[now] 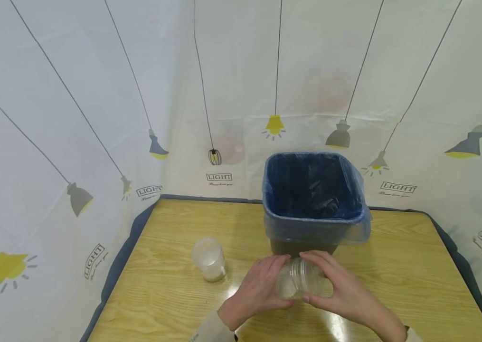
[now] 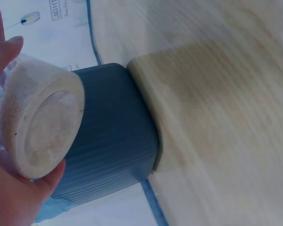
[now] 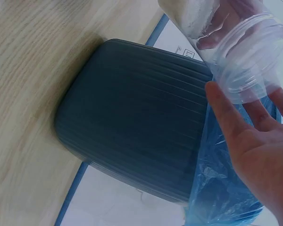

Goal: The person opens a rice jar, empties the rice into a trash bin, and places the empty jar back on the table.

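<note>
Between my two hands is a clear plastic jar (image 1: 288,281), lying on its side in front of the bin, with ridged rings round its middle. My left hand (image 1: 259,287) grips the end whose base is coated pale with dark specks, as the left wrist view shows. With curled fingers and thumb, my right hand (image 1: 343,289) holds the ringed, see-through end (image 3: 247,56). A second clear container (image 1: 210,260) stands upright on the table to the left, whitish toward its bottom.
A dark ribbed bin (image 3: 132,117) stands just beyond my hands, lined with a blue bag (image 1: 317,225) folded over its rim. Crumpled clear film (image 1: 328,204) lies inside. White lamp-printed sheets (image 1: 241,95) wall in the wooden table (image 1: 151,289) at the back and sides.
</note>
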{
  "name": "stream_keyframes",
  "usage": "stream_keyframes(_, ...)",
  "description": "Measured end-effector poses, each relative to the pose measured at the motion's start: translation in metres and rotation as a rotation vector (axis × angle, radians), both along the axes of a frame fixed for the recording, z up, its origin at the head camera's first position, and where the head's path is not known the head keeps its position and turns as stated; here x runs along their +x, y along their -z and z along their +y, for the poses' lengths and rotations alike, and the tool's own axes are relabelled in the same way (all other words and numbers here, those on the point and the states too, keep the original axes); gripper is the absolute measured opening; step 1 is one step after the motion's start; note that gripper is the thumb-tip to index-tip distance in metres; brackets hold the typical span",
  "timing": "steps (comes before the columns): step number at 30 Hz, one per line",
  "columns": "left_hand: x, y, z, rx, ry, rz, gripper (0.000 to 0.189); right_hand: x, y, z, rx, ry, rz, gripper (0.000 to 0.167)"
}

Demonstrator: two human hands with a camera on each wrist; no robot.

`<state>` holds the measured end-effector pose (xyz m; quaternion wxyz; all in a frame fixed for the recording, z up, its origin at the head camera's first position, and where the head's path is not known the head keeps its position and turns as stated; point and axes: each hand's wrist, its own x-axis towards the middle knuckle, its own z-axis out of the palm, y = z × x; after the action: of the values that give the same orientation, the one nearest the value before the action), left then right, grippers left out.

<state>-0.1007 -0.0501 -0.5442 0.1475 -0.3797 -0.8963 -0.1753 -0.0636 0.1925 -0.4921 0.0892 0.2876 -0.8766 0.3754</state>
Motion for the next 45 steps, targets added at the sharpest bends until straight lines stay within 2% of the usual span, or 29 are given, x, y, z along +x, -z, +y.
stream_keyframes(4, 0.001, 0.007, 0.000, 0.081, -0.008, 0.005, 0.106, 0.002, 0.002, 0.003, -0.089, 0.015, -0.079, 0.077)
stream_keyframes(7, 0.002, 0.013, -0.001, 0.161, -0.018, 0.001, 0.107, 0.004, 0.005, 0.006, -0.134, 0.058, -0.164, 0.074)
stream_keyframes(10, 0.003, 0.018, -0.002, 0.243, -0.030, -0.031, 0.108, 0.005, 0.012, 0.010, -0.131, 0.125, -0.217, 0.072)
stream_keyframes(13, 0.002, 0.022, -0.005, 0.318, -0.041, -0.077, 0.105, 0.005, 0.023, 0.014, -0.103, 0.183, -0.222, 0.072)
stream_keyframes(17, 0.001, 0.026, -0.008, 0.421, -0.052, -0.137, 0.102, 0.003, 0.041, 0.018, -0.032, 0.243, -0.196, 0.074)
stream_keyframes(23, 0.001, 0.028, -0.010, 0.545, -0.083, -0.184, 0.098, -0.001, 0.070, 0.021, 0.189, 0.304, -0.167, 0.077)
stream_keyframes(29, 0.001, 0.028, -0.012, 0.613, -0.088, -0.206, 0.097, -0.002, 0.090, 0.019, 0.367, 0.321, -0.261, 0.084)
stream_keyframes(31, 0.002, 0.027, -0.013, 0.631, -0.093, -0.211, 0.097, -0.002, 0.095, 0.018, 0.415, 0.327, -0.293, 0.086)
stream_keyframes(36, 0.001, 0.026, -0.018, 0.674, -0.095, -0.230, 0.095, -0.002, 0.104, 0.017, 0.498, 0.320, -0.308, 0.086)
stream_keyframes(45, -0.001, 0.020, -0.024, 0.724, -0.134, -0.266, 0.092, -0.002, 0.107, 0.018, 0.527, 0.291, -0.293, 0.084)
